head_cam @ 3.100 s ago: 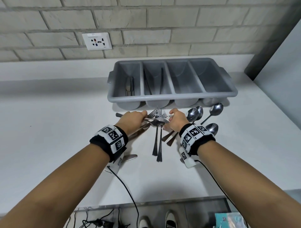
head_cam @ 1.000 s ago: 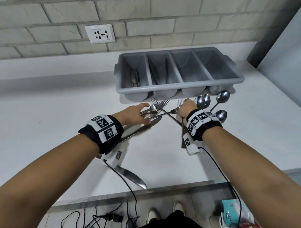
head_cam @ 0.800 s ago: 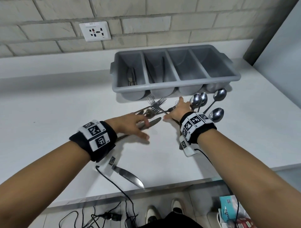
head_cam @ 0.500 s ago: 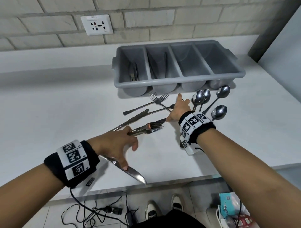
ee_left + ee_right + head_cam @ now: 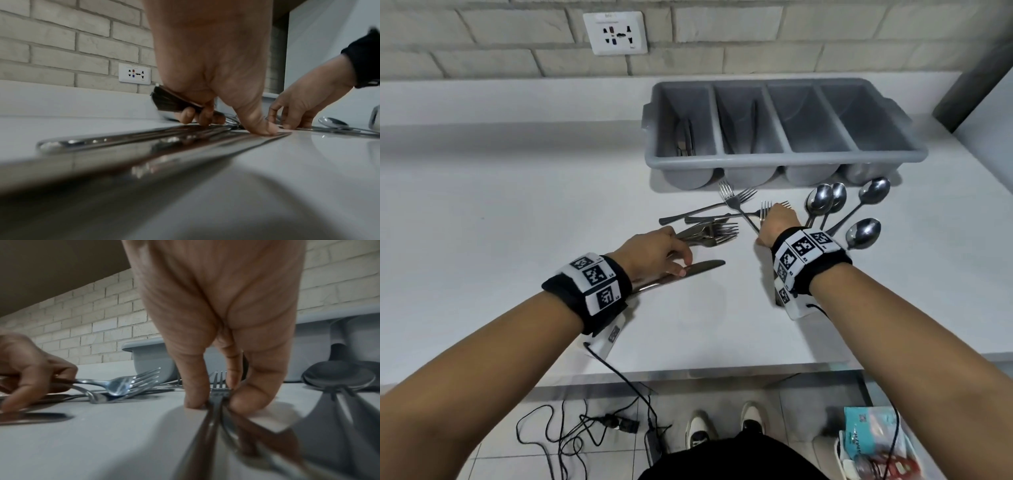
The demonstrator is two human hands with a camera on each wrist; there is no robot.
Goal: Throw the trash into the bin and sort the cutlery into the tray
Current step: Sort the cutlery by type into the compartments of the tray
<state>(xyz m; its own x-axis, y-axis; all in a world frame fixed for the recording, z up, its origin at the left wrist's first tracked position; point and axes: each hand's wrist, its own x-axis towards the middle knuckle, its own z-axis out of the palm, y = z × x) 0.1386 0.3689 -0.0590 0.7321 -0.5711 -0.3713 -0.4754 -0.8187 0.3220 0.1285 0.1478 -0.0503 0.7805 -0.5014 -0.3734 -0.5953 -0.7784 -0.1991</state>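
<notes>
A grey four-compartment tray (image 5: 784, 159) stands at the back right, with some cutlery in its two left compartments. My left hand (image 5: 674, 253) grips a bundle of forks (image 5: 710, 233) by the handles, fingers curled round them (image 5: 176, 102). Its thumb presses on a table knife (image 5: 688, 270) lying flat on the white counter (image 5: 185, 139). My right hand (image 5: 777, 221) pinches a fork or two (image 5: 219, 391) between thumb and fingers in front of the tray. Two loose forks (image 5: 722, 210) lie crossed between the hands. Several spoons (image 5: 825, 200) lie right of my right hand (image 5: 216, 400).
A wall socket (image 5: 616, 32) sits in the brick wall behind. The counter's front edge (image 5: 688, 373) runs just below my wrists. On the floor are cables (image 5: 571, 428) and, at the lower right, a bag with packaging (image 5: 873, 442). A grey wall (image 5: 983, 113) borders the counter on the right.
My left hand, holding the forks, has slid the knife from the counter's front edge toward the middle. My right hand has stayed on the forks beside the spoons.
</notes>
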